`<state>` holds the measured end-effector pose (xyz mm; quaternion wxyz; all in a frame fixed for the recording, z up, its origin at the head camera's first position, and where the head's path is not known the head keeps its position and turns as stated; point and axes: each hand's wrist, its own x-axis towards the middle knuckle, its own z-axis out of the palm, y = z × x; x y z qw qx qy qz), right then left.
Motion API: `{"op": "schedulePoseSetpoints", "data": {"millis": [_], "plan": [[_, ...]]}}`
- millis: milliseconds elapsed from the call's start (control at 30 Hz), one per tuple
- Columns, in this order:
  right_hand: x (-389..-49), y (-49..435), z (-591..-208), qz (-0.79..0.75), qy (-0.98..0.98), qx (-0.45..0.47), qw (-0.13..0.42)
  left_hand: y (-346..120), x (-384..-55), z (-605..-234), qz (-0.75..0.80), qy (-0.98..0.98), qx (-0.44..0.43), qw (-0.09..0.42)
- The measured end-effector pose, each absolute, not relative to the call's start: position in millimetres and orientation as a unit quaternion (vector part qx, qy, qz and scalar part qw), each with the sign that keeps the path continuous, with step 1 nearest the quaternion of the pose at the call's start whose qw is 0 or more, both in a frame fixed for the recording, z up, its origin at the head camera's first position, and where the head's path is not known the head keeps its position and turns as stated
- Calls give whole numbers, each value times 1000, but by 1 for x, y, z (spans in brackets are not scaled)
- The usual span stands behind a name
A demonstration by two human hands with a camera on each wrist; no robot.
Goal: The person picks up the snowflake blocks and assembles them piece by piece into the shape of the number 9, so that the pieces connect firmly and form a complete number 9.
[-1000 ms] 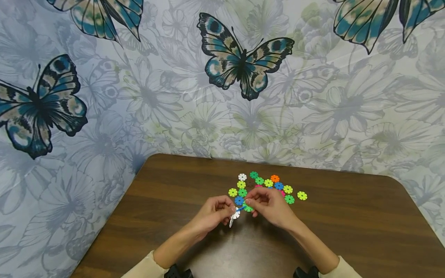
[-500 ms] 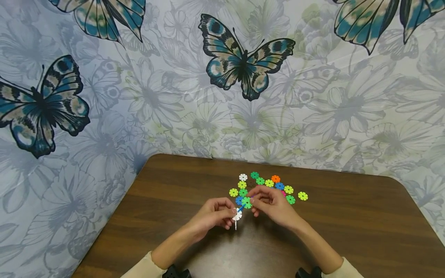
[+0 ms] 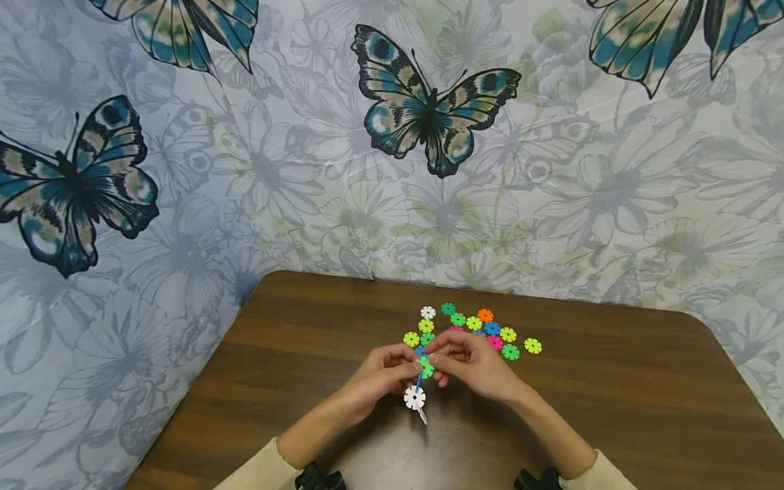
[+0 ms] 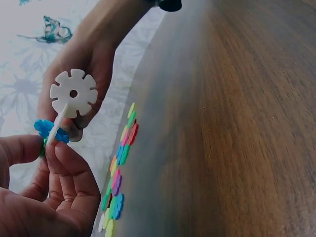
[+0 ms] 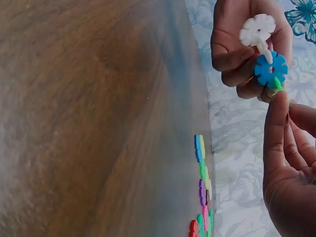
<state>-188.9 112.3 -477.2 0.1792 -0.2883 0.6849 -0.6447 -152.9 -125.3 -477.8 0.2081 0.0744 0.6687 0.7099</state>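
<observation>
the two hands are close together over the wooden table, working on one small chain of notched discs held up off the tabletop. the right hand, at 3 o'clock, pinches the green disc between fingertips and thumb. the left hand, at 9 o'clock, grips the chain near where that disc meets the blue disc; exactly which disc its fingertips press, i cannot tell. the blue disc sits edge-on toward 6 o'clock of the green one, then the round-facing white disc below it, and the edge-on white disc off that one's 5 o'clock side.

beyond the hands, loose discs lie flat: a white one at 12 o'clock, an orange one and a blue one at 2, and a lone yellow one near 3. behind the table hangs a butterfly-and-flower wall covering.
</observation>
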Motion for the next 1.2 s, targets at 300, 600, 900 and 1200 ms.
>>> {"op": "schedulePoseSetpoints", "data": {"millis": [300, 600, 900, 1200], "plan": [[-214, 109, -489, -517, 810, -246, 125, -133, -151, -481, 714, 664, 58, 214], [-225, 91, -495, -297, 893, -335, 35, -140, -150, -481, 709, 667, 66, 221], [-228, 89, -496, -282, 897, -340, 25, -139, -150, -478, 697, 680, 68, 217], [-213, 105, -489, -414, 837, -340, 110, -139, -151, -476, 698, 684, 58, 202]]}}
